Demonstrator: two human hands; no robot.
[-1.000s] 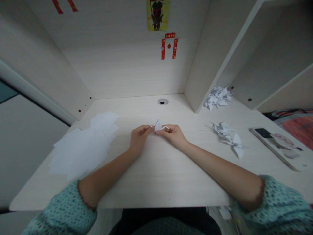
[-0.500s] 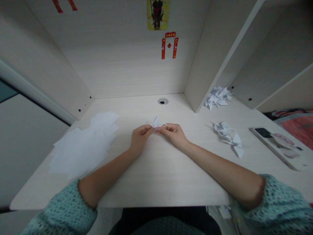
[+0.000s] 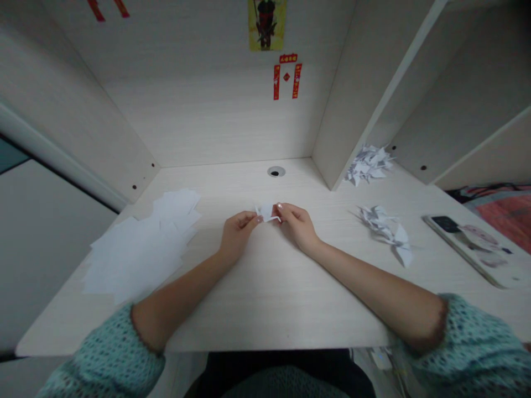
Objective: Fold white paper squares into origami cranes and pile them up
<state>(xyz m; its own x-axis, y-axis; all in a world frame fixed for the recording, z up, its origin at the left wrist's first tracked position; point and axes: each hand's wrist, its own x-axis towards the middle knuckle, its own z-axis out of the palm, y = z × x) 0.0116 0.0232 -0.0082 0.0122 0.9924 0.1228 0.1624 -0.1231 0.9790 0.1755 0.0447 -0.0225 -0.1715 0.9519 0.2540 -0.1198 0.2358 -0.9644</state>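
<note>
A small folded white paper figure [image 3: 266, 211] is held between both hands just above the pale wooden desk [image 3: 265, 298], near its middle. My left hand [image 3: 237, 233] pinches its left side with thumb and fingertips closed. My right hand [image 3: 297, 225] grips its right side, fingers curled over the top. Both forearms stretch out from teal knitted sleeves at the bottom of the view.
A spread of flat white paper sheets [image 3: 139, 249] lies at the left. Several folded paper figures [image 3: 385, 229] lie at the right, more of these folded figures [image 3: 368, 164] in the shelf bay behind. A phone [image 3: 473, 246] rests far right. A cable hole [image 3: 276, 172] sits behind.
The paper figure has been turned and flattened between the fingers; its upright point is gone. My right hand shifted slightly left and forward over it. The left hand barely moved.
</note>
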